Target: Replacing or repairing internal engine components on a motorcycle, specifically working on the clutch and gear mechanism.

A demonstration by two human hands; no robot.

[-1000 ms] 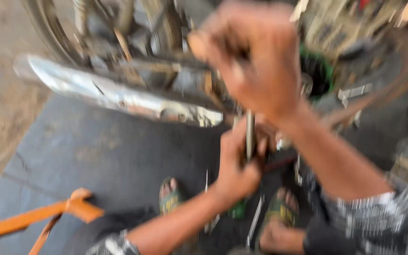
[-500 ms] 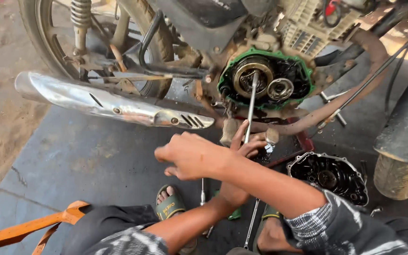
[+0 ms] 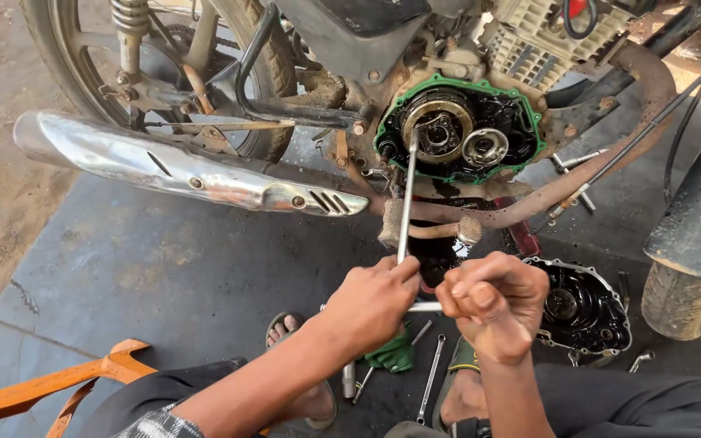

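A motorcycle stands in front of me with its engine side open, a green gasket (image 3: 458, 134) ringing the exposed clutch parts. A long T-handle wrench (image 3: 406, 203) runs from the clutch hub down to my hands. My left hand (image 3: 375, 300) grips the lower end of the shaft where it meets the cross handle. My right hand (image 3: 492, 304) is fisted around the right end of the cross handle. My sandalled feet (image 3: 290, 328) rest on the dark floor below.
The removed engine cover (image 3: 582, 308) lies on the floor at right, by a tyre (image 3: 695, 243). A chrome exhaust (image 3: 180, 166) crosses at left. Loose spanners (image 3: 430, 381) and a green cloth (image 3: 391, 355) lie between my feet. An orange frame (image 3: 42, 389) sits bottom left.
My right hand came down from near the camera, passed over the left hand, and now grips the cross handle. My left hand stayed on the wrench.
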